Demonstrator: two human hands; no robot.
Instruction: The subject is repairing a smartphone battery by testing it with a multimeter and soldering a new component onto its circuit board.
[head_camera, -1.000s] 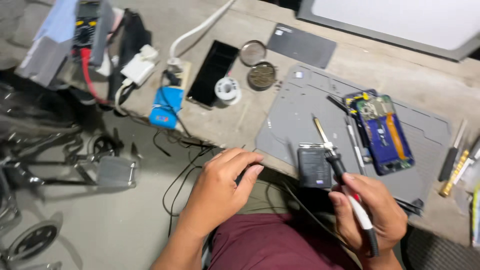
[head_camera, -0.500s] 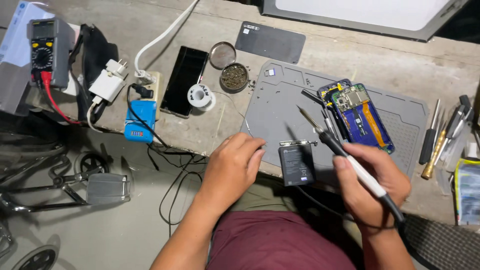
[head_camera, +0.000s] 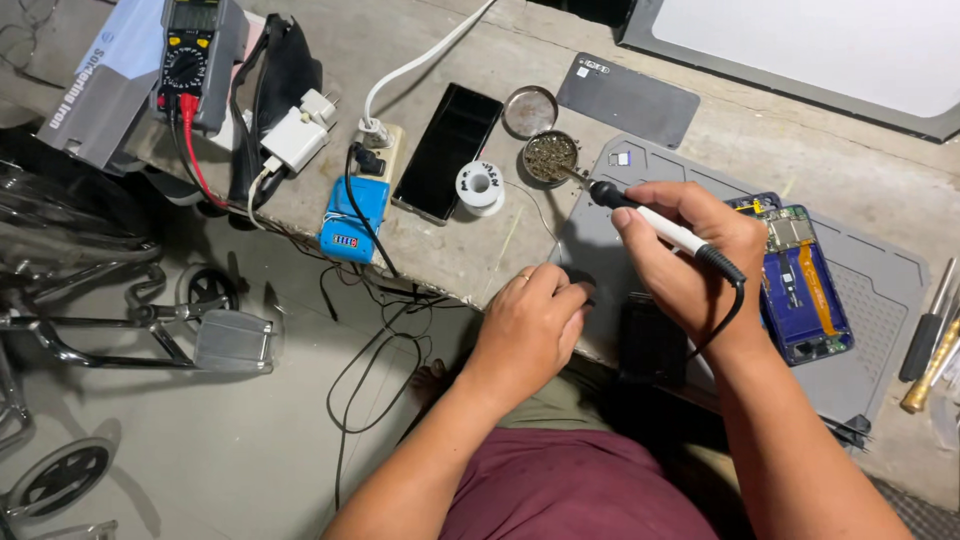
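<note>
**Iron tip at the cleaning tin**

A multimeter (head_camera: 195, 45) lies at ten o'clock, a dark phone (head_camera: 447, 150) and solder spool (head_camera: 480, 186) toward twelve. The left hand (head_camera: 527, 330) rests curled, empty, on the grey mat's (head_camera: 880, 300) edge. The right hand (head_camera: 690, 255) grips a soldering iron (head_camera: 655, 222), tip touching the wool-filled tin (head_camera: 549, 157). An opened phone (head_camera: 800, 285) lies at three o'clock.

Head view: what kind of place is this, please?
Probably a small phone repair bench. The right hand holds a soldering iron at a tin of brass wool, an opened phone lies on a grey work mat, and a multimeter sits nearby.
</note>
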